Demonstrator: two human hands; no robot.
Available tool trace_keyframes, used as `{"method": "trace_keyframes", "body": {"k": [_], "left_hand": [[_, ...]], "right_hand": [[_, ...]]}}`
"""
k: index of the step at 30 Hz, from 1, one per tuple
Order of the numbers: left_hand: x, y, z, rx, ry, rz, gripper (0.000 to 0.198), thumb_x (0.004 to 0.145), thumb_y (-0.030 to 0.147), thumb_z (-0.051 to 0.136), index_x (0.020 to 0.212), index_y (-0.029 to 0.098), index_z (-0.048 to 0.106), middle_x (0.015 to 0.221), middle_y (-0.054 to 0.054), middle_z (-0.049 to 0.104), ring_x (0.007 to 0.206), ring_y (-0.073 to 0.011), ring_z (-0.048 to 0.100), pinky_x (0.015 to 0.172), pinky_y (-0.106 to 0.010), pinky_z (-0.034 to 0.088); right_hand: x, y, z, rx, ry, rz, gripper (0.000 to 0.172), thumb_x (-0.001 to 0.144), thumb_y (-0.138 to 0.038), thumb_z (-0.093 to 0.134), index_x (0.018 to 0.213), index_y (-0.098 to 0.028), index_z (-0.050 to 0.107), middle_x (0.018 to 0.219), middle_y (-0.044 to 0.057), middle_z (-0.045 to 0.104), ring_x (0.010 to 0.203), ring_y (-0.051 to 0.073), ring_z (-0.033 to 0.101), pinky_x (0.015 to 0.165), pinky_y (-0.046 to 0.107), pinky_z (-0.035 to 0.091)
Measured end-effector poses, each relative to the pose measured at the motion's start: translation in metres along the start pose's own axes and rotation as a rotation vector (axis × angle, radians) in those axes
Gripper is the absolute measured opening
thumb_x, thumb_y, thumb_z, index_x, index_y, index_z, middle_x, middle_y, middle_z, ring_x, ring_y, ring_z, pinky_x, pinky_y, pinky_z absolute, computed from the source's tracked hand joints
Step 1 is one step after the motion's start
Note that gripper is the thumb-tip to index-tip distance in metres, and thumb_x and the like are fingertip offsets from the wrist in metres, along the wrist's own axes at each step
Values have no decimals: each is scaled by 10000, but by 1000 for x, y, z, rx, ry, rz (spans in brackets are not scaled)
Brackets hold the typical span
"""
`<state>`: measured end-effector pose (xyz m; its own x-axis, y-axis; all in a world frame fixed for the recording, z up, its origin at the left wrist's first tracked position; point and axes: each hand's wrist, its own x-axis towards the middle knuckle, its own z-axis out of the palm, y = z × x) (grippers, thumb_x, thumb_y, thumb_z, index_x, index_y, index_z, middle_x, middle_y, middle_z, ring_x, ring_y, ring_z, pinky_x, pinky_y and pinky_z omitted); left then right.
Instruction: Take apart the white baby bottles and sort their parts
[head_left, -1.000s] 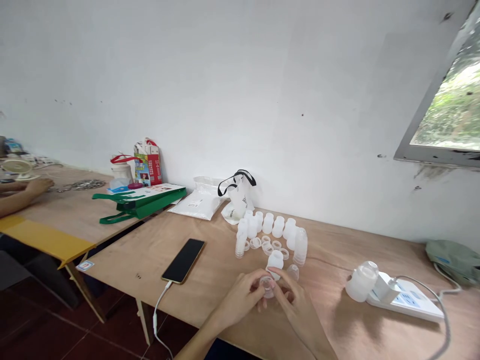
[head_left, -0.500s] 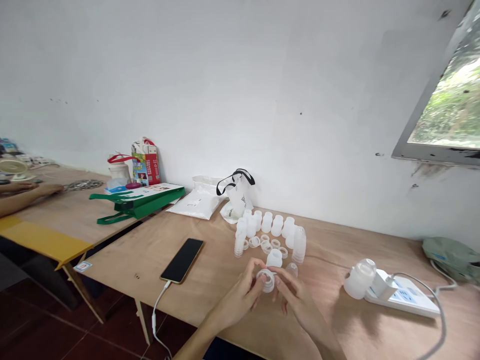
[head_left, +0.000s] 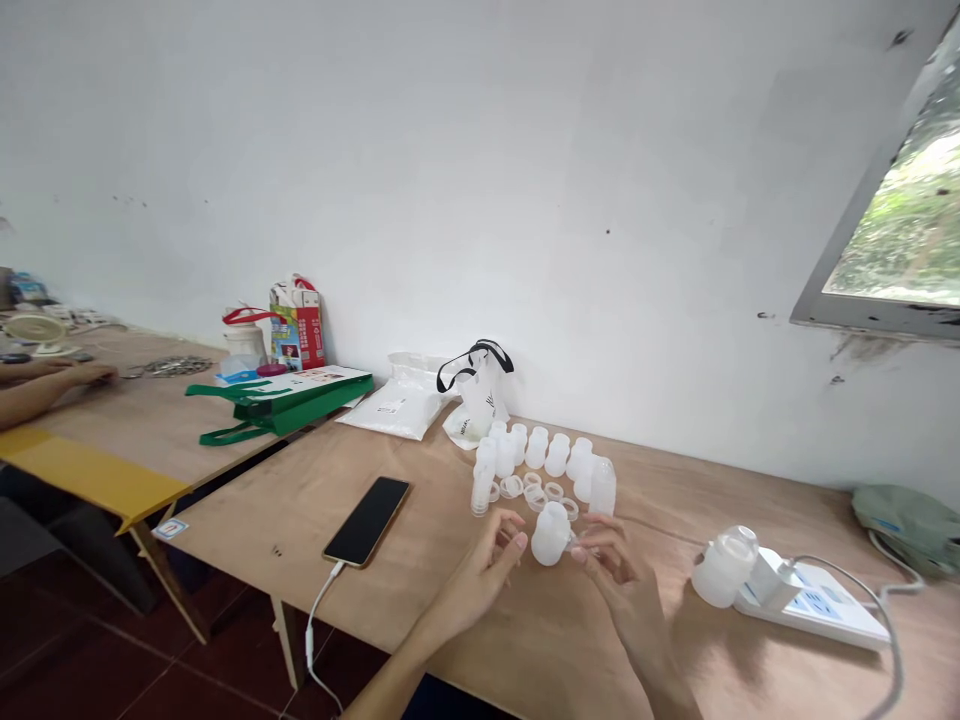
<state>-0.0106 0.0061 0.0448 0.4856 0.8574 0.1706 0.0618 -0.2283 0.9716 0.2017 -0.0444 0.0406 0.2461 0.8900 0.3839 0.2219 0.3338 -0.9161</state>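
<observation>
A frosted white bottle [head_left: 551,535] stands upright between my two hands, with its mouth facing up. Just left of it, my left hand [head_left: 496,555] has its fingers curled and apart, holding nothing. On the right side, my right hand [head_left: 611,560] has its thumb and fingers pinched around a small translucent piece beside the bottle; its shape is unclear. Behind the hands lie several clear rings [head_left: 532,492]. Several frosted bottles [head_left: 537,448] form a curved row around them, with stacked clear caps [head_left: 602,486] at its right end.
A phone [head_left: 367,521] on a cable lies left. White packages [head_left: 397,408] and a green bag [head_left: 311,400] rest behind. To the right are a power strip [head_left: 825,603], another bottle [head_left: 721,568] and a grey-green cloth item [head_left: 904,525]. Another person's hands [head_left: 64,380] show far left.
The white ring held between both hands is no longer visible. My hands have moved apart, and the bottle stands nearer, between them. The clear dome by my right hand is now mostly hidden.
</observation>
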Motion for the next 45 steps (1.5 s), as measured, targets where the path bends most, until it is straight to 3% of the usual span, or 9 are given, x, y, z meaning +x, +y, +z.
{"method": "trace_keyframes", "body": {"k": [5, 11, 18, 22, 29, 32, 37, 41, 45], "left_hand": [[7, -22, 6, 203, 165, 2, 374, 990, 476, 504, 1252, 210, 495, 1273, -118, 563, 1104, -258, 572, 945, -399, 475], [7, -37, 12, 165, 49, 92, 645, 965, 421, 579, 1516, 202, 324, 1592, -182, 383, 1455, -329, 377, 1205, -516, 294], [5, -34, 8, 171, -88, 110, 628, 956, 375, 600, 1523, 244, 362, 1563, -133, 455, 1414, -316, 443, 1191, -466, 331], [5, -23, 6, 193, -92, 103, 454, 934, 351, 623, 1364, 234, 532, 1334, -93, 646, 1207, -294, 595, 1058, -420, 454], [4, 2, -7, 299, 134, 100, 475, 957, 458, 599, 1372, 227, 569, 1384, -89, 637, 1273, -306, 577, 1098, -423, 435], [2, 12, -15, 363, 108, 160, 519, 894, 440, 697, 1367, 247, 602, 1414, -71, 631, 1303, -305, 570, 1135, -419, 415], [-7, 26, -17, 458, -101, 84, 709, 806, 443, 802, 1441, 303, 520, 1444, -44, 609, 1250, -319, 602, 1087, -441, 441], [-10, 29, -14, 528, -122, 31, 502, 798, 460, 801, 1225, 258, 629, 1193, -24, 725, 1073, -302, 657, 944, -392, 492], [-8, 27, -18, 503, -143, 107, 509, 784, 514, 812, 1204, 266, 670, 1210, -18, 734, 1109, -298, 663, 957, -360, 487]], "right_hand": [[2, 8, -1, 2, -84, 44, 298, 866, -536, 749, 833, -240, 734, 1635, 63, 368, 1501, 338, 333, 1185, 541, 347], [1, 7, 14, -25, -232, 85, 336, 798, -565, 804, 766, -236, 741, 1546, 91, 518, 1472, 338, 402, 1211, 568, 288], [-1, 6, 18, 87, -384, 171, 307, 798, -535, 819, 778, -243, 729, 1498, 71, 574, 1474, 328, 405, 1208, 514, 319], [-1, 3, 16, 184, -437, 192, 286, 837, -523, 790, 805, -247, 724, 1461, 56, 612, 1418, 321, 488, 1173, 482, 392], [3, -7, -8, 79, -147, 142, 363, 839, -603, 743, 874, -242, 766, 1259, 113, 733, 1184, 348, 661, 939, 441, 563], [4, -6, -20, 35, -75, 130, 368, 838, -589, 748, 935, -234, 769, 1090, 113, 784, 1021, 315, 720, 845, 401, 588], [1, -6, -18, 29, -207, 109, 309, 875, -532, 737, 980, -243, 764, 1009, 82, 786, 974, 274, 723, 850, 375, 594], [-3, -13, -10, 12, -301, 90, 281, 920, -507, 694, 1009, -245, 746, 1068, 82, 771, 976, 249, 717, 879, 374, 589], [-6, -18, -7, 33, -384, 141, 366, 871, -499, 749, 1157, -275, 707, 1229, 77, 725, 1054, 255, 709, 924, 396, 588]]}}
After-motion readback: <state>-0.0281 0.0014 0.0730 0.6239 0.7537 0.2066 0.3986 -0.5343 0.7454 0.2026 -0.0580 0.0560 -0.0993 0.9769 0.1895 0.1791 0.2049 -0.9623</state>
